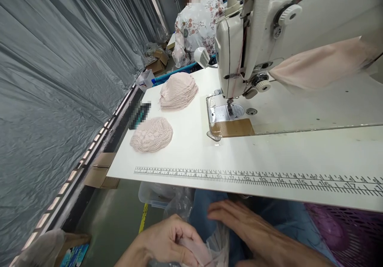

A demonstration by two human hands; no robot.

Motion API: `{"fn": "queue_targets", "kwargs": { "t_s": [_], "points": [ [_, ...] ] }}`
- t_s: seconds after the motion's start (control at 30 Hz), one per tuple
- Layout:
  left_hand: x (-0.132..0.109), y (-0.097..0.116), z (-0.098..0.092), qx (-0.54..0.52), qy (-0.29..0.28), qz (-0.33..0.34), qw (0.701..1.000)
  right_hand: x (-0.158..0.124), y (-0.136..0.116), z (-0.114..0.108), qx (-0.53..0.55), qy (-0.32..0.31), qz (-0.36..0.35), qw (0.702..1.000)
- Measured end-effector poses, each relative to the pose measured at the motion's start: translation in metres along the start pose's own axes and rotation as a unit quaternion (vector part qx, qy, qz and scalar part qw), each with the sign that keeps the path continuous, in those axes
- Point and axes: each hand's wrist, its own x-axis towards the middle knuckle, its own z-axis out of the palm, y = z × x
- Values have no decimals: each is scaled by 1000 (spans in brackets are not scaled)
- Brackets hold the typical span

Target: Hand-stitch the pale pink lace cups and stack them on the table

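Below the table's front edge, over the lap, my left hand (170, 239) is closed, fingers curled round a pale pink fabric piece (197, 251). Sheer, crumpled whitish material (220, 243) spreads from it toward my right hand (248, 227). That hand is open, its fingers stretched out above the sheer material; its thumb is mostly hidden. On the white table (185, 147) lie a pink lace-edged cup-shaped piece (152, 134) and, behind it, a stack of pink cup-shaped pieces (178, 91).
A white sewing machine (233, 55) stands on the table, pink fabric (323, 65) hanging by its arm. A printed ruler (239, 175) runs along the front edge. A purple basket (353, 235) is at right, a clear plastic bin (149, 195) below. A person (199, 24) sits beyond.
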Motion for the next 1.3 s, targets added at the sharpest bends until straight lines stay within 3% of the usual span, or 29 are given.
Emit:
{"fn": "queue_targets", "kwargs": {
  "t_s": [0.07,0.13,0.2,0.37,0.63,0.83,1.13,1.3],
  "points": [
    [-1,5,1,27,-4,2,1000,13,-5,1,0,-32,-70,997],
    [-2,6,0,44,0,1,999,23,0,6,-4,-74,-93,993],
    [-4,5,-1,49,12,2,999,28,11,13,0,-92,-60,994],
    [-4,-8,-4,7,25,9,1000,18,33,20,93,-61,-10,994],
    [0,-14,-1,-57,20,-4,998,6,30,15,155,-56,7,986],
    [0,-13,4,-83,58,-22,995,13,29,23,153,-25,-2,988],
    [3,-10,8,7,31,-25,999,7,40,14,191,-76,-1,979],
    [5,-8,11,-3,31,-34,999,7,36,19,178,-82,-13,981]
  ]
}}
